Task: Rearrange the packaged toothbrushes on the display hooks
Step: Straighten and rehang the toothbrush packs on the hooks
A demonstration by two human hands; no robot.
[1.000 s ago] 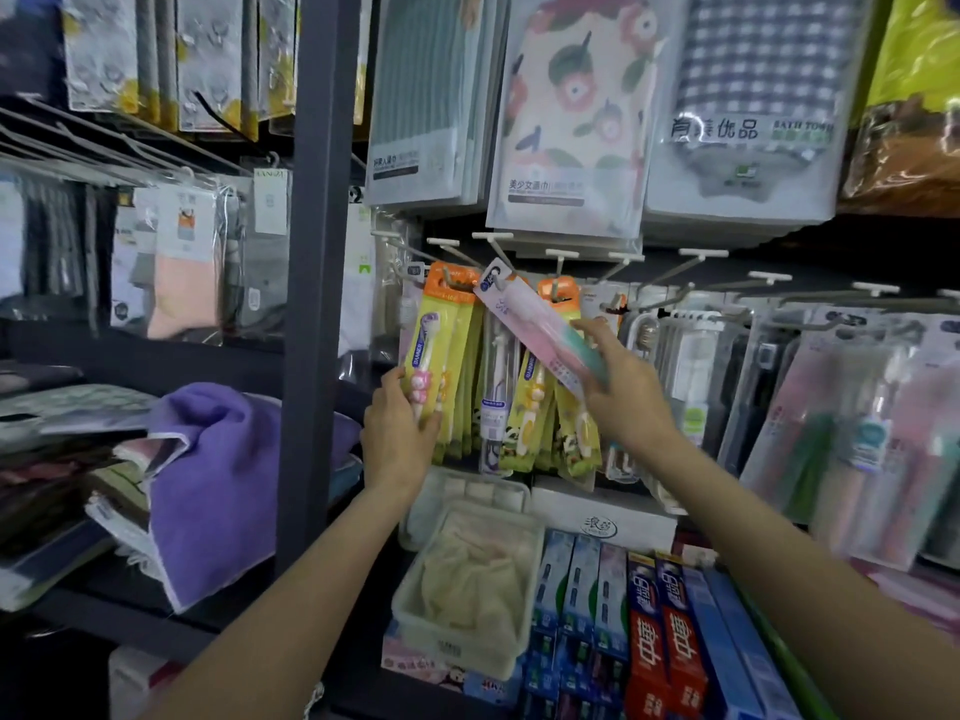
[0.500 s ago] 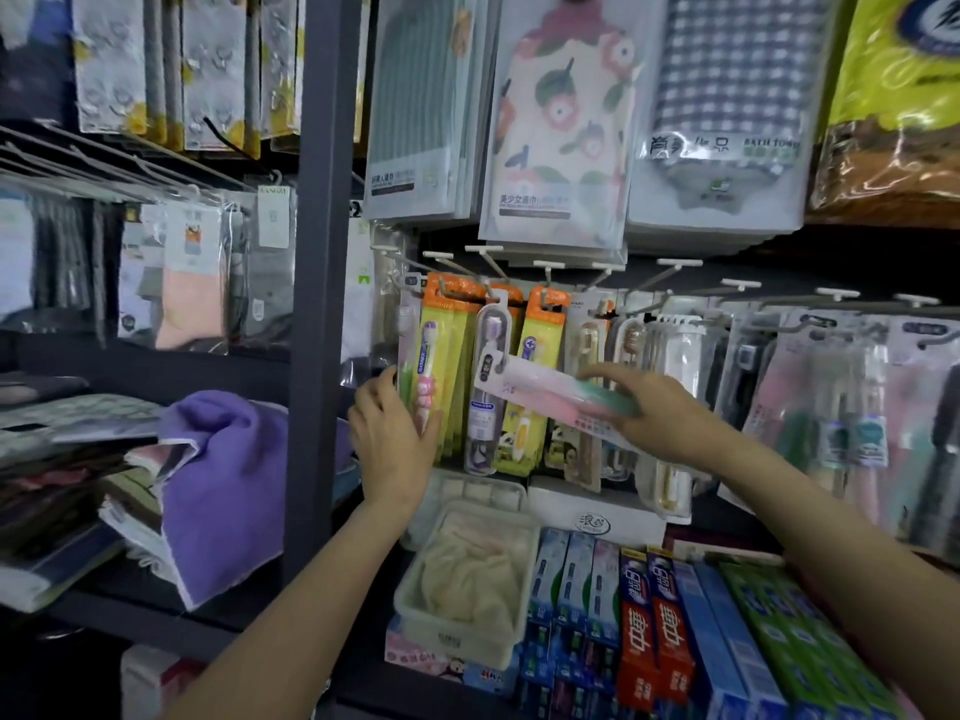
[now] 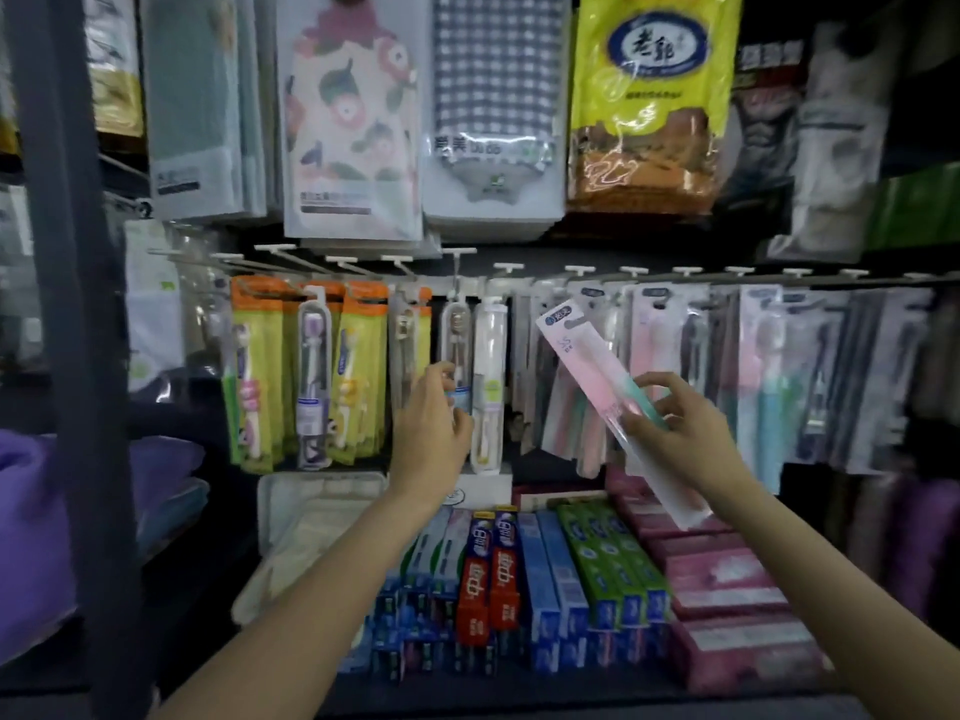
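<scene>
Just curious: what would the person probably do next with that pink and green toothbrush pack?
Probably lift the pink-and-green packaged toothbrush, gripped by the right hand, onto a white display hook; similar pink-and-green packs hang just behind it.

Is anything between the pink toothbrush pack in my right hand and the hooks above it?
Nothing visible blocks it. The pink toothbrush pack, held by the right hand, sits tilted in front of the hanging packs, just below the hooks.
</scene>
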